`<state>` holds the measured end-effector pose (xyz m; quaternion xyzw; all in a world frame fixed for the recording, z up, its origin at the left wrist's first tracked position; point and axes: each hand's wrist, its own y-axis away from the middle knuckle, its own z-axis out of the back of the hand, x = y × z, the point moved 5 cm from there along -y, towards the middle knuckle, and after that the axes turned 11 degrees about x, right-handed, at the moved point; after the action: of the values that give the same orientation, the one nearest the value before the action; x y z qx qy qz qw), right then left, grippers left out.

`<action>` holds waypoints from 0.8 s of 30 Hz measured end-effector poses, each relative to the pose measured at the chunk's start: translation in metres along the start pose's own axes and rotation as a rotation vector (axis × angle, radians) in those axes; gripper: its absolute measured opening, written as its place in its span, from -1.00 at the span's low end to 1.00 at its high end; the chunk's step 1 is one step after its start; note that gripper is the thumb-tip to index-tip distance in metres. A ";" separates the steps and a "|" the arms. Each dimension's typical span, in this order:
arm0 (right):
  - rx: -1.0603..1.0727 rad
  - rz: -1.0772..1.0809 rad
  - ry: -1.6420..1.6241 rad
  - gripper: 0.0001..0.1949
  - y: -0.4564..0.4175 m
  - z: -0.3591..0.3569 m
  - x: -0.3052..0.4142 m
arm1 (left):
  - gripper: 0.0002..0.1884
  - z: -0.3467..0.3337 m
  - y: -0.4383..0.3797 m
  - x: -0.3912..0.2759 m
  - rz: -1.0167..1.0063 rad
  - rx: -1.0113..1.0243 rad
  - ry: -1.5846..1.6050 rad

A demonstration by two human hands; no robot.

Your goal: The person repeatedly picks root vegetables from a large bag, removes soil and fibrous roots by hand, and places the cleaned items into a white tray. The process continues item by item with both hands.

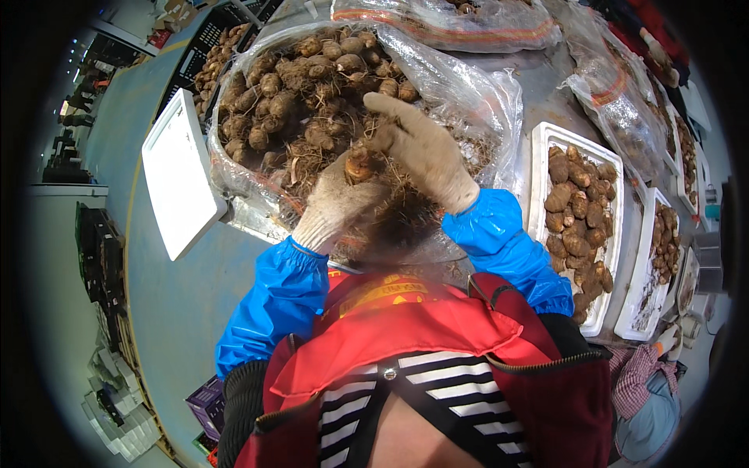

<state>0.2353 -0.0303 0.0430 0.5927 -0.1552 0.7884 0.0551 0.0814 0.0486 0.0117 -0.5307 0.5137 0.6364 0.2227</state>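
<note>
My left hand, in a soiled knit glove, holds a taro corm with its cut-looking orange end up. My right hand, gloved alike, is beside it, its fingers at the fibrous roots by the corm; whether they grip anything is hidden. Both hands are over an opened clear plastic sack heaped with rooty, earthy taro corms. Loose root fibres lie on the plastic at the right and beneath my hands. Blue sleeve covers reach up both forearms.
At the right, a white foam tray holds cleaner taro corms, with another foam tray beyond. A white foam lid and a black crate stand left. More sacks lie ahead. Other people work at the right edge.
</note>
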 end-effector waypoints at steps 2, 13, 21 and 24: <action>-0.001 0.047 0.344 -0.35 0.003 -0.007 0.015 | -0.46 -0.002 -0.002 -0.006 -0.299 0.002 -0.103; -0.191 -0.176 -0.026 -0.62 -0.036 -0.029 -0.012 | -0.57 0.002 -0.017 -0.001 -0.064 -0.318 -0.604; 0.042 0.087 0.020 -0.45 -0.024 -0.011 0.005 | -0.59 0.017 0.004 -0.002 -0.194 -0.054 0.096; 0.138 0.070 0.247 -0.33 -0.013 -0.016 0.024 | -0.47 0.019 -0.004 -0.004 -0.262 -0.141 -0.272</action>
<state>0.2173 -0.0154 0.0643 0.4878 -0.1131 0.8656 0.0056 0.0776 0.0679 0.0115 -0.5166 0.3593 0.7022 0.3331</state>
